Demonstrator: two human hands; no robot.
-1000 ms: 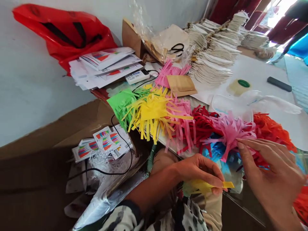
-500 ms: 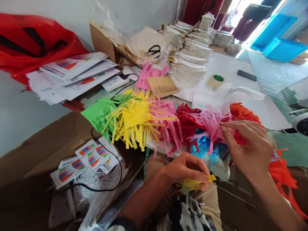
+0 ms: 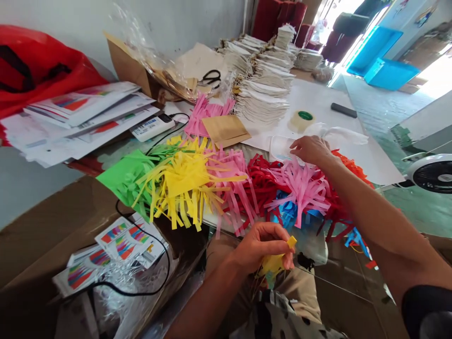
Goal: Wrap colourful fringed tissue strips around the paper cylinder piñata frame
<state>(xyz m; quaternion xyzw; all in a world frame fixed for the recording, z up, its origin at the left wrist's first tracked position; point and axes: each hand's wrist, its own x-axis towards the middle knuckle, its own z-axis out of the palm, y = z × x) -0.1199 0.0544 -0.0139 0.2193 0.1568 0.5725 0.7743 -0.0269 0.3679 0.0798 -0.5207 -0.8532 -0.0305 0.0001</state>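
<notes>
My left hand (image 3: 261, 247) sits low in the middle of the view, its fingers pinching a small folded piece of yellow paper (image 3: 273, 264) above my lap. My right hand (image 3: 310, 150) reaches across the table and hovers at a clear plastic tub (image 3: 280, 148), with nothing visible in its fingers. Just below it lies a bunch of pink fringed paper (image 3: 300, 188). Along the table edge run fringed paper bunches in yellow (image 3: 183, 181), red (image 3: 261, 176) and orange (image 3: 349, 162), plus a green sheet (image 3: 122, 181).
Stacks of cream paper tags (image 3: 261, 89) stand at the back, near black-handled scissors (image 3: 211, 78) and a tape roll (image 3: 302, 121). Printed papers (image 3: 81, 110) lie at the left before a red plastic bag (image 3: 35, 70). A fan (image 3: 432, 174) stands at the right.
My right hand has moved up and away from the pink fringe to the clear tub. My left hand still pinches the yellow paper, and the view has swung slightly.
</notes>
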